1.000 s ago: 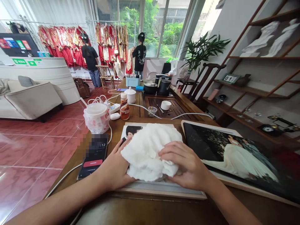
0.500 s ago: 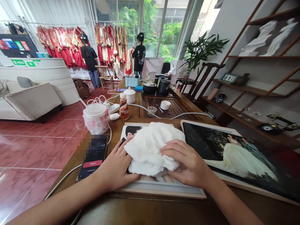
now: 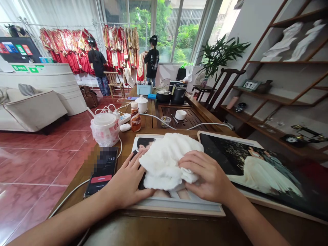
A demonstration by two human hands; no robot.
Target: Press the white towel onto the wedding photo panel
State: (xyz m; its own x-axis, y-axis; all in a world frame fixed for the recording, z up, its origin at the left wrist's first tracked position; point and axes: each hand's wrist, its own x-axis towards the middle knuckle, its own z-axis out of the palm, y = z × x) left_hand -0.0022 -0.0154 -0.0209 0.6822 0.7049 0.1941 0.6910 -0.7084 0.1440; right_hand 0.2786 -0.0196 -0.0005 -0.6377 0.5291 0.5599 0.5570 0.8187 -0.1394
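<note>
A bunched white cloth (image 3: 166,160) lies over a framed photo (image 3: 210,207) on the wooden table, hiding most of the picture. My right hand (image 3: 205,174) is closed on the cloth's right side, with a fold between thumb and fingers. Spread out on the photo's left part, my left hand (image 3: 130,182) rests with its fingers apart beside the cloth's left edge. To the right lies a second framed photo (image 3: 271,171), showing a pale gown against a dark ground.
Left of my left hand lies a phone (image 3: 102,174) with a cable. Beyond stand a plastic-wrapped tub (image 3: 105,128), a coffee bottle (image 3: 135,118), a lidded white cup (image 3: 141,104) and a small white bowl (image 3: 180,114). Two people stand by hanging red garments (image 3: 69,48).
My right hand and the white cloth have shifted slightly to the right across the photo. My left hand has stayed almost where it was.
</note>
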